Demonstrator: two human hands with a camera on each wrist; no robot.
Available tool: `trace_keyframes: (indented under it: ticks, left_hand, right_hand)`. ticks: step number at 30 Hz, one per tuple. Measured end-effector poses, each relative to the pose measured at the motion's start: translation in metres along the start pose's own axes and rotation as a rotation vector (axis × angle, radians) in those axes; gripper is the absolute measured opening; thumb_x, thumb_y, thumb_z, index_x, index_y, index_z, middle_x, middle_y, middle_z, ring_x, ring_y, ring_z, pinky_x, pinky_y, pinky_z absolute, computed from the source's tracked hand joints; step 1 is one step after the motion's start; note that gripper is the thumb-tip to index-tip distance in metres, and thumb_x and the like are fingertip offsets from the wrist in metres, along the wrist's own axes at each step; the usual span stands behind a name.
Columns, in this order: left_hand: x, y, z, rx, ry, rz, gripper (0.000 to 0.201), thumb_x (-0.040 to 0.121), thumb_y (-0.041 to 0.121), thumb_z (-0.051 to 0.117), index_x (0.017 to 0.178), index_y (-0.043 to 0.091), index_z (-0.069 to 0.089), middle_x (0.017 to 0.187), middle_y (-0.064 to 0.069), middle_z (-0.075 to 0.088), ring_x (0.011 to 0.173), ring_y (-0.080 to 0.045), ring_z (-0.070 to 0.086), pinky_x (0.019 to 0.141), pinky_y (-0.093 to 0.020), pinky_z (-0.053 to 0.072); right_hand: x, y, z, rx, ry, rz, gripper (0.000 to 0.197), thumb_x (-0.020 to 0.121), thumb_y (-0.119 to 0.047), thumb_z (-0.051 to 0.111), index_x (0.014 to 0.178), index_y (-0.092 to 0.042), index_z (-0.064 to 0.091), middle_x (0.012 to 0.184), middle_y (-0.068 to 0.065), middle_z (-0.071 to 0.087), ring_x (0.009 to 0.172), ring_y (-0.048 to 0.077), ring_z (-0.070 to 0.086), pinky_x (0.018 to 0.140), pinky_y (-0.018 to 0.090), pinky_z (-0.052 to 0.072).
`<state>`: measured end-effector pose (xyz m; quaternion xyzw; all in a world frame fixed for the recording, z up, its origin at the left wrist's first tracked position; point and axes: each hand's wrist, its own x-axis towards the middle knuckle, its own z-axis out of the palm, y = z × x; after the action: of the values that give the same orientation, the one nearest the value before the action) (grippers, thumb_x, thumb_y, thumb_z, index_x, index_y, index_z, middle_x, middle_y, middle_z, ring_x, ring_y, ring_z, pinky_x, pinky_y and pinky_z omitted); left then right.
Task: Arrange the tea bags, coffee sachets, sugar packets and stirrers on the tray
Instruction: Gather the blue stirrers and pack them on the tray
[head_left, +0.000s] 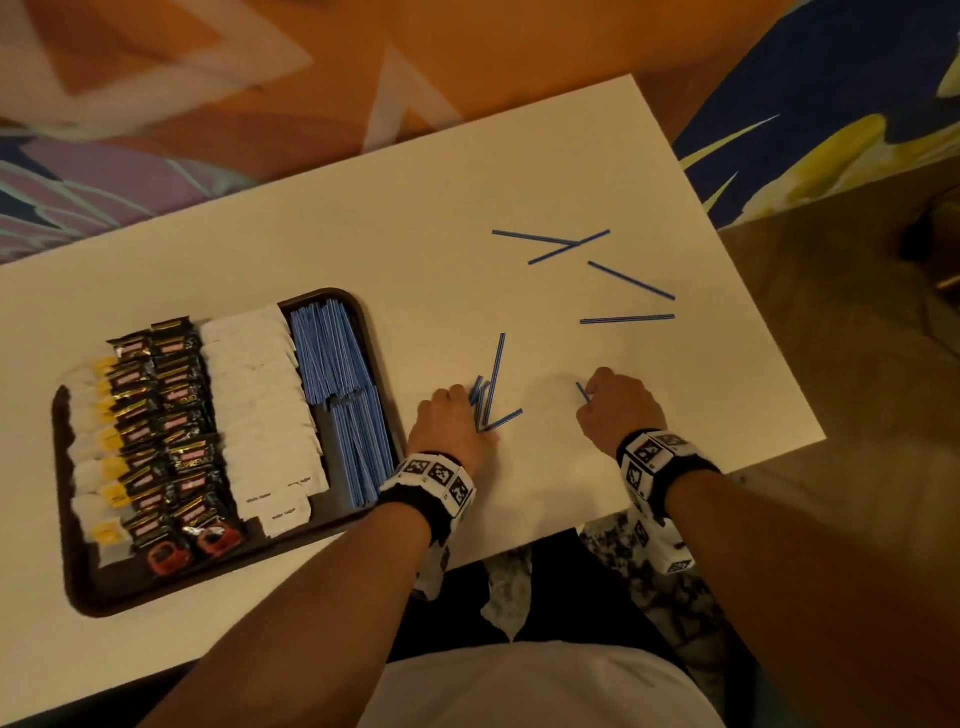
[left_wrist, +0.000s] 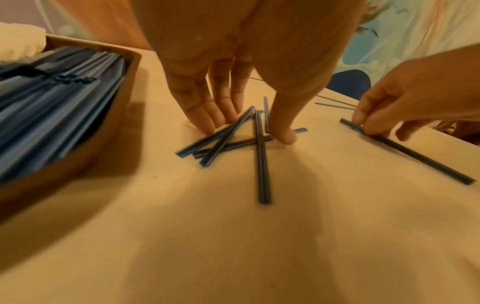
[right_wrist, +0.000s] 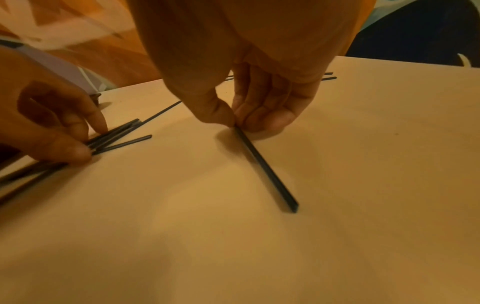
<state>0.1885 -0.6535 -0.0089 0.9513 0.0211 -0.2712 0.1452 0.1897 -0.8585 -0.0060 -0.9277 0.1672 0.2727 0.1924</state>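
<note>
Beside the tray (head_left: 382, 338), my left hand (head_left: 447, 423) presses flat-fingered on thin blue stirrers (head_left: 493, 384); my right hand (head_left: 618, 408) pinches one stirrer (right_wrist: 265, 168), seemingly ribbed plastic.

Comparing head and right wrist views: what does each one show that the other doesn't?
Head only: the tray with its rows of coffee sachets, sugar packets and laid stirrers.

Right wrist only: the right hand pinching one stirrer between thumb and fingertips.

Both: the left hand gathering a small stirrer pile on the white table.
</note>
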Motion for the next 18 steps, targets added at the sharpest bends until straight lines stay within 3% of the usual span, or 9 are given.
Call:
trace_keyframes:
  ticks: [4,8,11,13,15,18]
  left_hand:
    - [0.007,0.013,0.007,-0.042,0.024,-0.042,0.031,0.09,0.02,0.06,0.116,0.007,0.048,0.117,-0.013,0.055,0.109,-0.03,0.053,0.087,-0.038,0.045]
    - [0.013,0.022,0.0,-0.058,0.015,-0.114,0.022,0.088,0.014,0.055,0.109,0.007,0.051,0.111,-0.013,0.058,0.102,-0.032,0.058,0.079,-0.038,0.047]
    - [0.022,0.024,-0.007,-0.04,-0.016,-0.135,0.024,0.088,0.015,0.053,0.111,0.007,0.054,0.112,-0.014,0.058,0.103,-0.033,0.058,0.079,-0.036,0.047]
    - [0.028,0.023,-0.007,-0.026,-0.041,-0.132,0.024,0.091,0.014,0.051,0.113,0.006,0.054,0.115,-0.015,0.058,0.105,-0.032,0.056,0.082,-0.036,0.046]
    - [0.032,0.023,-0.007,-0.006,-0.06,-0.128,0.024,0.093,0.014,0.05,0.115,0.003,0.053,0.118,-0.016,0.056,0.109,-0.032,0.054,0.085,-0.036,0.043]
    - [0.035,0.024,-0.005,0.009,-0.061,-0.126,0.026,0.095,0.013,0.047,0.117,0.001,0.05,0.122,-0.018,0.052,0.113,-0.033,0.05,0.088,-0.035,0.04]
  right_hand:
    - [0.016,0.006,-0.014,0.089,0.063,-0.082,0.021,0.092,-0.015,0.05,0.111,-0.008,0.055,0.114,0.014,0.054,0.096,0.033,0.056,0.079,0.037,0.045]
    - [0.037,0.02,-0.035,0.086,0.096,-0.153,0.022,0.096,-0.01,0.045,0.117,-0.008,0.051,0.121,0.015,0.043,0.093,0.035,0.052,0.083,0.04,0.044]
    - [0.059,0.027,-0.051,0.055,0.095,-0.249,0.022,0.096,-0.012,0.05,0.117,-0.007,0.051,0.122,0.015,0.041,0.088,0.025,0.046,0.081,0.03,0.037]
    - [0.073,0.026,-0.058,-0.006,0.058,-0.263,0.028,0.095,-0.015,0.056,0.121,-0.007,0.051,0.127,0.015,0.04,0.095,0.025,0.046,0.083,0.029,0.035]
    - [0.086,0.024,-0.063,-0.065,0.042,-0.251,0.033,0.093,-0.016,0.059,0.124,-0.007,0.051,0.131,0.016,0.039,0.112,0.03,0.049,0.094,0.034,0.038]
    - [0.098,0.022,-0.065,-0.183,0.05,-0.269,0.028,0.091,-0.018,0.057,0.116,-0.005,0.054,0.125,0.018,0.044,0.113,0.035,0.049,0.093,0.04,0.043]
